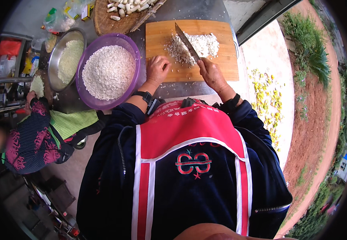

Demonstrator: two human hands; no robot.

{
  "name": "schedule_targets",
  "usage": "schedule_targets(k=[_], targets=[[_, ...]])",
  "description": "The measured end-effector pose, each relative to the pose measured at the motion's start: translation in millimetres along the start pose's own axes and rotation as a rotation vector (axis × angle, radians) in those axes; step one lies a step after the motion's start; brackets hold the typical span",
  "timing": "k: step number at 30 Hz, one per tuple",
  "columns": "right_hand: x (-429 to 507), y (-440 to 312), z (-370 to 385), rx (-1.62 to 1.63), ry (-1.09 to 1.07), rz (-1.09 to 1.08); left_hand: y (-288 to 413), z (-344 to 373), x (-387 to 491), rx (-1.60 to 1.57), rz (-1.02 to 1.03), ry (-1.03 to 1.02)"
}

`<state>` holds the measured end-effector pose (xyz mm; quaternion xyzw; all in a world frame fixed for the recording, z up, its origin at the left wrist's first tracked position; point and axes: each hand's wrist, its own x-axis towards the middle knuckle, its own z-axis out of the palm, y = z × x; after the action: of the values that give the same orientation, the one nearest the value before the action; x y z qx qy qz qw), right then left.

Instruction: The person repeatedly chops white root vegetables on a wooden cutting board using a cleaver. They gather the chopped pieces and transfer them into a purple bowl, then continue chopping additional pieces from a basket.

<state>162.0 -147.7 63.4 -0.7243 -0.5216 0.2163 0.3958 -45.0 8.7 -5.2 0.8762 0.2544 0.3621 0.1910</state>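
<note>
My right hand [211, 72] grips the handle of a kitchen knife [187, 43], whose dark blade slants up and left over a heap of finely chopped white pieces [202, 45]. The heap lies on a wooden cutting board [227, 66]. At the board's left edge rests my left hand [158, 69], fingers loosely curled; whether anything is under them cannot be seen. Left of it, a purple plastic basin [137, 64] holds a large mound of chopped white pieces [108, 72].
A steel bowl [51, 67] with pale chopped food stands beyond the basin. A woven bamboo tray [101, 21] holds whitish stem pieces [128, 7]. Plastic bags [57, 22] lie at upper left. Another person [38, 138] works at left, a hand near chopped food.
</note>
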Motion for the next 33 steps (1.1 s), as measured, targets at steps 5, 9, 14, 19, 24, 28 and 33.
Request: schedule_targets(k=[5, 9, 14, 19, 24, 28, 33], targets=[[-1.3, -2.6, 3.2, 0.027, -0.007, 0.001, 0.6, -1.0, 0.0, 0.018, 0.007, 0.005], [-4.0, -4.5, 2.1, 0.004, -0.007, -0.007, 0.7, -0.9, -0.6, 0.005, 0.007, 0.001], [-4.4, -7.6, 1.9, 0.034, -0.044, 0.042, -1.0, 0.0, 0.7, 0.023, 0.025, 0.015], [-4.3, -9.6, 4.5, -0.015, -0.064, 0.025, -1.5, 2.6, -1.7, 0.000, -0.003, 0.018], [-5.9, -10.5, 8.1, 0.027, -0.041, -0.051, -3.1, 2.8, -0.4, -0.011, -0.001, 0.018], [-4.5, -11.6, 9.2, -0.008, -0.057, -0.083, -2.0, 1.7, 1.1, 0.013, 0.000, 0.023], [-4.3, -13.4, 7.2, 0.049, -0.119, -0.032, 0.5, -0.4, 0.6, -0.008, 0.002, 0.030]])
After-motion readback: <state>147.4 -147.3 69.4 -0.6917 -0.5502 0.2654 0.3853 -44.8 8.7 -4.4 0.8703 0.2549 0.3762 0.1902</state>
